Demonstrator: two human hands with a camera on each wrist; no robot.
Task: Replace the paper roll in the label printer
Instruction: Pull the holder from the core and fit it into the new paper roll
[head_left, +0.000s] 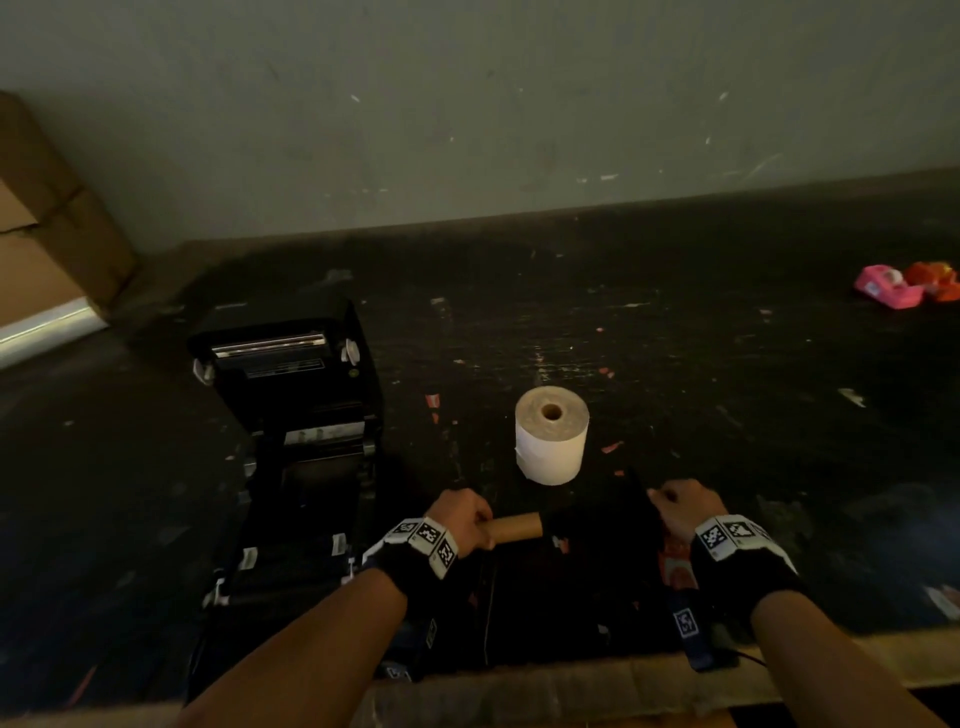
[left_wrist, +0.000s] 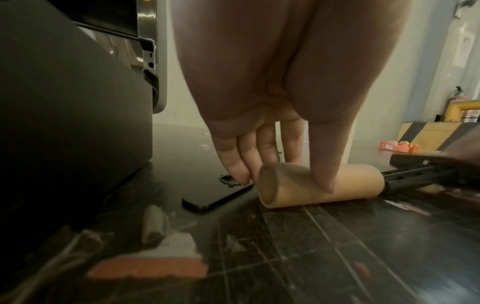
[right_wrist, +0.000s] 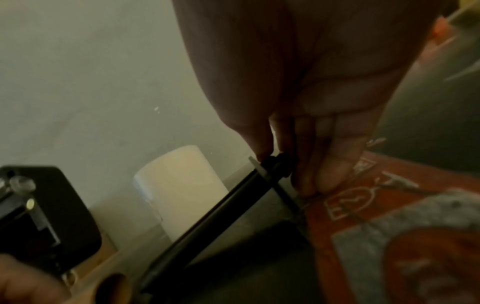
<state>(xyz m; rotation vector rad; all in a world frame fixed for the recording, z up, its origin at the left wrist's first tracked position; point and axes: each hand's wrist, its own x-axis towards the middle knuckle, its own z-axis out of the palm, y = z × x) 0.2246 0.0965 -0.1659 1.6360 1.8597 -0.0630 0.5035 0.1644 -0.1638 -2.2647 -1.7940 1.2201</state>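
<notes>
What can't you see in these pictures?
- Head view: the black spindle blends into the dark table.
- Head view: the right hand hides its own fingers' grip.
- Right wrist view: the printer is blurred and cut off at the left edge.

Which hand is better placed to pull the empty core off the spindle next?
Probably left: the left hand already grips the cardboard core, while the right hand pinches the black spindle's far end.
</notes>
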